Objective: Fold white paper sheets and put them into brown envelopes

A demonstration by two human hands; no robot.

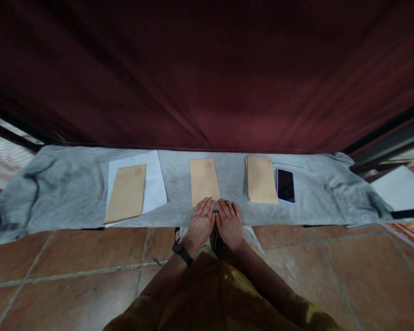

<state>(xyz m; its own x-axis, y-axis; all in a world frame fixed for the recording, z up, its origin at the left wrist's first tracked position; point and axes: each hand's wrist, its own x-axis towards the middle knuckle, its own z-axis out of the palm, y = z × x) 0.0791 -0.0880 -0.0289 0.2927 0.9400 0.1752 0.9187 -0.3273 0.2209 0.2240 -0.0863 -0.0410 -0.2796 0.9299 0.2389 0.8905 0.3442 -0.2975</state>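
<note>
My left hand [200, 220] lies flat, palm down, at the front edge of the grey cloth [174, 184]. Its fingertips reach the lower edge of a single brown envelope [204, 179] in the middle. Beside it, my right hand [229, 223] rests in the same way, fingers stretched out, thumbs close together. Neither hand holds anything. To the right lies a small stack of brown envelopes [261, 179]. At the left, another brown envelope [127, 193], perhaps more than one, sits on white paper sheets [158, 179].
A dark-screened phone [285, 185] with a purple edge lies right of the stack. Behind the cloth-covered surface hangs a dark red curtain [207, 92]. Tiled floor [89, 276] shows in front. White paper [402, 187] lies at the far right.
</note>
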